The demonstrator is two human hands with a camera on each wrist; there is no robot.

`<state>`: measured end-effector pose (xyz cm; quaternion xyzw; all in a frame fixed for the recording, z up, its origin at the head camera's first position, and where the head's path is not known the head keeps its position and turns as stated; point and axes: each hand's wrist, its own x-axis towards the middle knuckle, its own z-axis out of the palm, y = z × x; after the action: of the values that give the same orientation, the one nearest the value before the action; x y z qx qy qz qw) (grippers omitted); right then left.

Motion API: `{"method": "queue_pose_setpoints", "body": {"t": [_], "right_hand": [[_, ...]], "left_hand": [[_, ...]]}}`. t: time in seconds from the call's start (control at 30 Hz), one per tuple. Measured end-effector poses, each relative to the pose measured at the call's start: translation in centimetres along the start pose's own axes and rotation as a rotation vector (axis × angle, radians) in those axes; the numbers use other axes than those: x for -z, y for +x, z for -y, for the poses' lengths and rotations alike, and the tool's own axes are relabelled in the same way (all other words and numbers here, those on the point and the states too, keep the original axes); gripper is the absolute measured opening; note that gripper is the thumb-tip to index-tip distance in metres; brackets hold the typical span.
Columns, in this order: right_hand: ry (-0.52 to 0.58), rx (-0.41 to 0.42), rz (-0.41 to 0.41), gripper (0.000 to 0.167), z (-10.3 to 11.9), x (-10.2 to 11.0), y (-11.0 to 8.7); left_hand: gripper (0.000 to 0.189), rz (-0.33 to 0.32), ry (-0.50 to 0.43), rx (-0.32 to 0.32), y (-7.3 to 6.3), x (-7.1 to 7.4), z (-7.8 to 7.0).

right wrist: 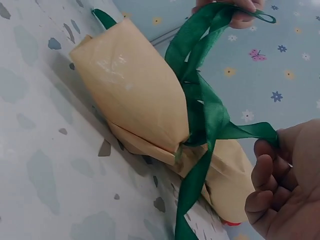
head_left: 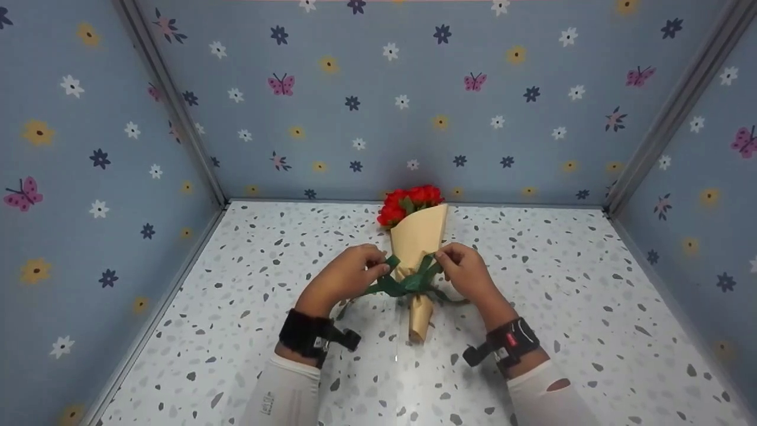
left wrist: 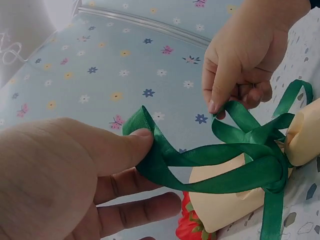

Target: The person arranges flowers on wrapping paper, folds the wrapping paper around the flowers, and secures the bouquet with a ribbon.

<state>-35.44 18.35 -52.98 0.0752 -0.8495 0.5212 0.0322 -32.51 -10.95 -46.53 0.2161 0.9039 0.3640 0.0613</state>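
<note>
A bouquet of red flowers (head_left: 408, 204) in tan wrapping paper (head_left: 419, 234) lies on the tabletop, blooms toward the back wall. Round its narrow waist runs a green ribbon (head_left: 408, 286), tied there with loops and loose tails. My left hand (head_left: 350, 272) pinches one ribbon loop between thumb and index finger, left of the bouquet. On the other side, my right hand (head_left: 470, 273) pinches another part of the ribbon by thumb and fingertips. In the left wrist view the green ribbon (left wrist: 215, 170) stretches from the left thumb to the knot. The right wrist view shows the paper's stem end (right wrist: 132, 80) close up.
The bouquet rests on a white speckled tabletop (head_left: 236, 307). A blue flower-patterned back wall (head_left: 378, 106) rises just behind the blooms, with side panels left and right. Each wrist wears a black strap (head_left: 307, 334) with a small protruding mount.
</note>
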Motion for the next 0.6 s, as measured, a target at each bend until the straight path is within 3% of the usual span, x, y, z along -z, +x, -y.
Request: {"method": "queue_pose_setpoints", "body": {"t": [0.3, 0.47, 0.6], "right_hand": [[-0.049, -0.063, -0.037, 0.022, -0.3, 3.1, 0.5], [-0.115, -0.065, 0.009, 0.021, -1.3, 5.2, 0.8], [-0.197, -0.066, 0.064, 0.020, -2.5, 7.0, 0.8]], "left_hand": [[0.023, -0.107, 0.069, 0.188, 0.1, 0.2, 0.9], [0.027, -0.084, 0.101, 0.301, 0.2, 0.4, 1.8], [0.024, -0.064, 0.112, 0.346, 0.2, 0.3, 2.6]]}}
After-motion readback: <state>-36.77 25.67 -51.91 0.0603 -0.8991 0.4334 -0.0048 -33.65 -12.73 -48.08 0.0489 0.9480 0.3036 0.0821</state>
